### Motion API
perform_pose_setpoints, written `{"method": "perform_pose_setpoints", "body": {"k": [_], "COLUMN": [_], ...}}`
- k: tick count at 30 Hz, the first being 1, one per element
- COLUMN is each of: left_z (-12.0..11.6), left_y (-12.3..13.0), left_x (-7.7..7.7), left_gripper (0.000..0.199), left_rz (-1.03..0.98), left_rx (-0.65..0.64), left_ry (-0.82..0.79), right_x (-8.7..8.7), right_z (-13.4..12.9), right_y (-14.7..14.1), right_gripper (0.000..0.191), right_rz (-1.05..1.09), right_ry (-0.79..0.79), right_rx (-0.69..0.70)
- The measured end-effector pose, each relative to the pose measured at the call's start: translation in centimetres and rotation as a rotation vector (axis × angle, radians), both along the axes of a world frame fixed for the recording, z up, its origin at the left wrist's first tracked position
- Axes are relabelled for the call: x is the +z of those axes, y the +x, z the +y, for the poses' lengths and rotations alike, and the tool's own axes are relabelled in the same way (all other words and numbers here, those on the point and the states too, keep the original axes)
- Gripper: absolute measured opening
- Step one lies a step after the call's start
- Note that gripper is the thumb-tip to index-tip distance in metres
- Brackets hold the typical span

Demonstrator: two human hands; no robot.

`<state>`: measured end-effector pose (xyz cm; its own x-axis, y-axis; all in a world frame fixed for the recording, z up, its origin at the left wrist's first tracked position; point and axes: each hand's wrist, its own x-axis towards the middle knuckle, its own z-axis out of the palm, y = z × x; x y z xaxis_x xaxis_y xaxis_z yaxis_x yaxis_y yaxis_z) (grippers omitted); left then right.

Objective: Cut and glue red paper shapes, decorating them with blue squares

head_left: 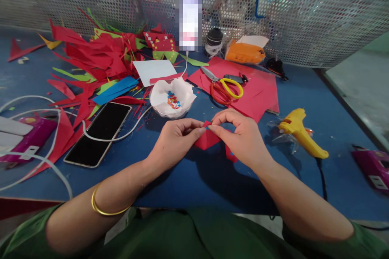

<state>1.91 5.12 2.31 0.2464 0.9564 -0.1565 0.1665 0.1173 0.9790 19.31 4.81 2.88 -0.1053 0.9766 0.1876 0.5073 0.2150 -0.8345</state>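
A folded red paper piece [207,141] is held up between both hands, just above the blue table. My left hand [179,135] pinches its upper left edge between thumb and fingers. At its top, my right hand [240,135] has thumb and forefinger closed on a small blue piece [208,127], touching the red paper. Part of the red piece with a blue dot shows beneath my right hand. Beyond my left hand stands a bowl [156,103] lined with white paper, with small blue and orange bits inside.
Scissors [232,88] lie on red sheets [264,89]. A yellow glue gun [300,131] rests at the right, its cord running forward. On the left are a black phone [100,133], white cables and heaped red scraps [97,54]. Perforated metal mesh [164,8] borders the back.
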Motion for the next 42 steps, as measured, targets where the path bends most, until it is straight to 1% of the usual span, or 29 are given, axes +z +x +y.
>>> {"method": "perform_pose_setpoints", "body": {"k": [9, 13, 15, 17, 21, 23, 26, 28, 33, 42], "left_z": [-0.01, 0.01, 0.01, 0.01, 0.08, 0.15, 0.26, 0.28, 0.20, 0.16], "left_y": [0.04, 0.02, 0.02, 0.04, 0.04, -0.04, -0.17, -0.19, 0.00, 0.09], "left_x": [-0.12, -0.06, 0.01, 0.06, -0.08, -0.26, -0.45, -0.43, -0.21, -0.11], "left_gripper": [0.020, 0.020, 0.020, 0.019, 0.017, 0.022, 0.037, 0.037, 0.022, 0.025], "left_rz": [-0.017, -0.042, -0.050, -0.060, -0.127, -0.188, -0.236, -0.192, -0.062, -0.038], "left_rx": [0.015, 0.040, 0.049, 0.060, 0.065, 0.047, 0.020, 0.025, 0.044, 0.048], "left_ry": [-0.012, -0.025, -0.035, -0.058, -0.121, -0.139, -0.139, -0.107, 0.003, 0.006], "right_x": [-0.15, 0.08, 0.13, 0.14, 0.20, 0.29, 0.32, 0.21, -0.23, -0.13], "right_z": [-0.12, 0.11, 0.33, 0.51, 0.61, 0.55, 0.41, 0.30, -0.02, -0.24], "right_y": [-0.21, 0.11, 0.36, 0.54, 0.55, 0.46, 0.32, 0.24, 0.06, 0.00], "right_gripper": [0.013, 0.005, 0.011, 0.016, 0.011, 0.010, 0.010, 0.011, 0.010, 0.008], "right_rz": [0.003, 0.110, 0.154, 0.142, 0.105, 0.126, 0.151, 0.152, 0.115, 0.117], "right_ry": [-0.017, -0.113, -0.182, -0.225, -0.228, -0.226, -0.223, -0.226, -0.224, -0.207], "right_rx": [0.002, -0.005, -0.014, -0.003, 0.018, 0.003, -0.001, 0.010, 0.042, 0.026]}}
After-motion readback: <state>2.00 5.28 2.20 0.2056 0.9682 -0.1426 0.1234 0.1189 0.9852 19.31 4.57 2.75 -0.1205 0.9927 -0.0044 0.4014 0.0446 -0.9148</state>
